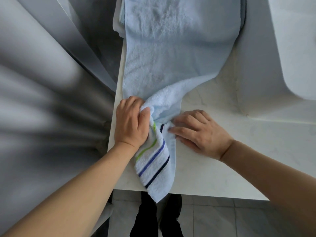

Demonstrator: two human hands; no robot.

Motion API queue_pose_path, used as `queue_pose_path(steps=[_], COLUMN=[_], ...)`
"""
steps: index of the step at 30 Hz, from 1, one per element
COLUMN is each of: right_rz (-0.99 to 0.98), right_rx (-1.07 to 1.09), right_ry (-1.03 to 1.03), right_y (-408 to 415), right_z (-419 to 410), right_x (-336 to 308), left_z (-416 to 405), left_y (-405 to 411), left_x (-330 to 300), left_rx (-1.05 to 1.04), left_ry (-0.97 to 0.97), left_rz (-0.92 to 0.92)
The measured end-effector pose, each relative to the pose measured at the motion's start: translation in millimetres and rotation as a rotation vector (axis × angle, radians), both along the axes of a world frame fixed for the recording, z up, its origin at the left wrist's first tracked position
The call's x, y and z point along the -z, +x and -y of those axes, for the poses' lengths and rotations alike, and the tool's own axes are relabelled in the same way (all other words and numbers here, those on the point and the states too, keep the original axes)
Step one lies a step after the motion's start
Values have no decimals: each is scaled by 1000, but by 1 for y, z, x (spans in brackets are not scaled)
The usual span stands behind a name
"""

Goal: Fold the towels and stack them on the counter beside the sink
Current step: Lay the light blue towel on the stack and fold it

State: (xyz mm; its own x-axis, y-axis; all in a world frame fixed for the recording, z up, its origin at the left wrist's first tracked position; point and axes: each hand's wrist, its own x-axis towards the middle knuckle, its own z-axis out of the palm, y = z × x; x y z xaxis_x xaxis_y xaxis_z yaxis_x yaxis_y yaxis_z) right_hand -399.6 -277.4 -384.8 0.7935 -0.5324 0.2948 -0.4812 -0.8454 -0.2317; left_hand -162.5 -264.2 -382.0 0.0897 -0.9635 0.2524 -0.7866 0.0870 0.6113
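Observation:
A long light-blue towel [171,48] lies stretched along the white counter [222,159], running away from me. Its near end is bunched and twisted, showing a white band with green, blue and dark stripes [153,161] that hangs slightly over the counter's front edge. My left hand [130,124] grips the bunched near end from the left, thumb curled into the fabric. My right hand [200,132] lies on the counter to the right, its fingertips pinching the towel's edge. A second pale towel edge [117,24] peeks out under the far left of the blue one.
The white sink basin [299,48] sits at the right, beyond the counter. A grey wall or panel [51,82] runs along the counter's left edge. Below the front edge are grey floor tiles [222,219] and my dark trousers.

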Motion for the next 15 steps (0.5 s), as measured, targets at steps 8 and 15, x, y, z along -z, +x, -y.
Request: queue_pose_path(steps=[8,15], right_rz=[47,-57], right_rx=[-118,-17], right_ry=[-6,164], right_y=[12,-24], right_z=[-14,-60], right_x=[-1,-30], left_z=[2,1], left_y=[2,1], left_x=[2,-2], left_rx=[54,27], left_ry=[-51,-7], left_rz=[71,139])
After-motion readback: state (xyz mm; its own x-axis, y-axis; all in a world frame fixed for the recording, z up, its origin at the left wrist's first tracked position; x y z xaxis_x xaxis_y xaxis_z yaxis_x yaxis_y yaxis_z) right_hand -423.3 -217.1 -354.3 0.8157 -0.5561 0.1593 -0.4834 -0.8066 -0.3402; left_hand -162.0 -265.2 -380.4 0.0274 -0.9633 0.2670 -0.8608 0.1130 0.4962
